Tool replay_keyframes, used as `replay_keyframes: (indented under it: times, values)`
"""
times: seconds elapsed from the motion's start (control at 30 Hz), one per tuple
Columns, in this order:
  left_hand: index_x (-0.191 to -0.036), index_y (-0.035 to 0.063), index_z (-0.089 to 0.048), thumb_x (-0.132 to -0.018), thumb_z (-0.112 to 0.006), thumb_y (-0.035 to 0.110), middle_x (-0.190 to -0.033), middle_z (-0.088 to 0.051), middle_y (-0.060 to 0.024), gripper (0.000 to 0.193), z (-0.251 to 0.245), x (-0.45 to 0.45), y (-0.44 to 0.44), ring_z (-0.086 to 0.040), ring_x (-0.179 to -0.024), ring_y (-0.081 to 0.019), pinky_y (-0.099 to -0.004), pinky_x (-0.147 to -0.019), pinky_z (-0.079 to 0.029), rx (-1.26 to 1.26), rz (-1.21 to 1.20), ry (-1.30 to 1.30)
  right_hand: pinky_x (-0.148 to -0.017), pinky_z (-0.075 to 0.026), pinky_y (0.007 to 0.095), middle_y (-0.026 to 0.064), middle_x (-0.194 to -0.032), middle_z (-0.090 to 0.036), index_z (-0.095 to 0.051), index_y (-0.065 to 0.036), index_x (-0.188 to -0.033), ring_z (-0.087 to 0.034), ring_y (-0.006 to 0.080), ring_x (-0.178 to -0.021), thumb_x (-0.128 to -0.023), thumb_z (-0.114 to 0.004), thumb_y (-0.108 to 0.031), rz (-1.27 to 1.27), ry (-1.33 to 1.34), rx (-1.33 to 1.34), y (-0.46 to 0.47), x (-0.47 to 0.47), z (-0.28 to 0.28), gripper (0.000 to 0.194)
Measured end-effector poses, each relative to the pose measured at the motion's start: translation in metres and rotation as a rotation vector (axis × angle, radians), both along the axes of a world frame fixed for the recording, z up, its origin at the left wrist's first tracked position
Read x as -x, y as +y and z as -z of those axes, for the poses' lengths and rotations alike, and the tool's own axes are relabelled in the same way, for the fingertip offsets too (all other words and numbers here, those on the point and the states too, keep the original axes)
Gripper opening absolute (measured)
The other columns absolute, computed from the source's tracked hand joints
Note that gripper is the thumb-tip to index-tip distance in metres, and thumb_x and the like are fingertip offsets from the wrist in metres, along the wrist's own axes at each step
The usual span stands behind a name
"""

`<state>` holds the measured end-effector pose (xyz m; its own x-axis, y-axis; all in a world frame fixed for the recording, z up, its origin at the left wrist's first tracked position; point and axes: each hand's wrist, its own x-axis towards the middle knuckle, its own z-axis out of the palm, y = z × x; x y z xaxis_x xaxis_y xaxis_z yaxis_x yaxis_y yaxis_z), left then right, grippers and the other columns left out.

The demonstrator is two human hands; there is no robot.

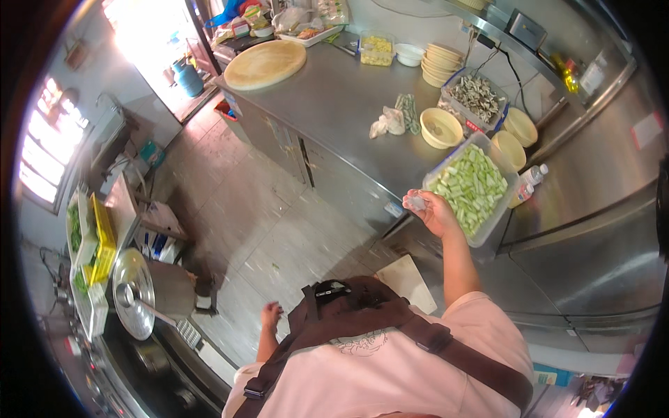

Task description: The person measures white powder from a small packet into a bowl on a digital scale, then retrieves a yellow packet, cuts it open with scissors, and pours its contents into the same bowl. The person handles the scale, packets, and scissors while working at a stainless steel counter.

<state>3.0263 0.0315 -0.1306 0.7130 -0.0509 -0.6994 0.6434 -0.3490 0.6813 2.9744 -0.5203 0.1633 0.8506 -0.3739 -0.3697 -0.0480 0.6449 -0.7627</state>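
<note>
My right hand (433,209) is raised, palm up and cupped, beside the near left edge of a clear plastic tub (473,241). It holds a small whitish, translucent lump (416,202); its exact kind cannot be made out. Cut pale-green vegetable pieces (475,183) fill much of the tub, which sits by the end of the stainless-steel worktop (334,109). Down at my left side hangs my left hand (272,314), its fingers loosely bent and nothing visible in it. Beyond the tub stands a cream plastic bowl (441,128) with a little in the bottom.
Sliced mushrooms (475,96) fill another tub, beside stacked cream bowls (441,62). A crumpled plastic bag (388,123) and a round cutting board (265,65) lie on the worktop. To my left, a tall metal pot (175,287) bears a lid (137,318) with a slotted turner (185,332).
</note>
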Motion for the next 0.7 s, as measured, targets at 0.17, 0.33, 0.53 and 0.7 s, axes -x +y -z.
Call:
replay_keyframes:
  times: [0.17, 0.33, 0.53, 0.7]
  values:
    - [-0.108, 0.0056, -0.06, -0.086, -0.054, 0.014, -0.089, -0.066, -0.0063, 0.025, -0.066, -0.198, -0.091, -0.063, -0.075, -0.0147, -0.0265, -0.06, -0.046, -0.038, 0.246, -0.226, -0.091, -0.049, 0.0394, 0.0182, -0.101, -0.062, -0.057, 0.008, -0.104, -0.06, 0.0302, -0.098, -0.089, -0.049, -0.013, 0.067, -0.041, -0.042, -0.05, -0.101, 0.009, 0.027]
    - [-0.109, 0.0048, -0.06, -0.087, -0.054, 0.016, -0.09, -0.066, -0.0065, 0.025, -0.078, -0.299, -0.156, -0.064, -0.078, -0.0155, -0.0274, -0.063, -0.047, 0.047, 0.268, -0.244, -0.093, -0.049, 0.0391, 0.0203, -0.105, -0.061, -0.055, 0.009, -0.106, -0.059, 0.0314, -0.099, -0.087, -0.051, -0.01, 0.203, -0.07, -0.074, -0.152, -0.234, 0.034, 0.027]
    - [-0.098, 0.0001, -0.064, -0.082, -0.054, 0.036, -0.089, -0.066, -0.0208, 0.041, 0.026, -0.278, -0.011, -0.065, -0.083, -0.0316, -0.0398, -0.074, -0.05, -0.626, 1.042, -0.149, -0.089, -0.052, 0.0374, 0.0223, -0.106, -0.059, -0.052, 0.01, -0.106, -0.059, 0.0324, -0.101, -0.088, -0.051, -0.007, 0.26, -0.237, -0.06, -0.322, -0.398, 0.027, 0.025]
    - [-0.103, -0.0009, -0.061, -0.084, -0.053, 0.032, -0.09, -0.065, -0.0203, 0.038, -0.01, -0.295, -0.05, -0.065, -0.083, -0.0304, -0.0386, -0.075, -0.051, -0.338, 0.311, 0.34, -0.08, -0.057, 0.0341, 0.0188, -0.104, -0.06, -0.053, 0.011, -0.106, -0.063, 0.0303, -0.093, -0.086, -0.053, -0.008, 0.377, -0.167, 0.304, -0.468, -0.488, -0.015, 0.027]
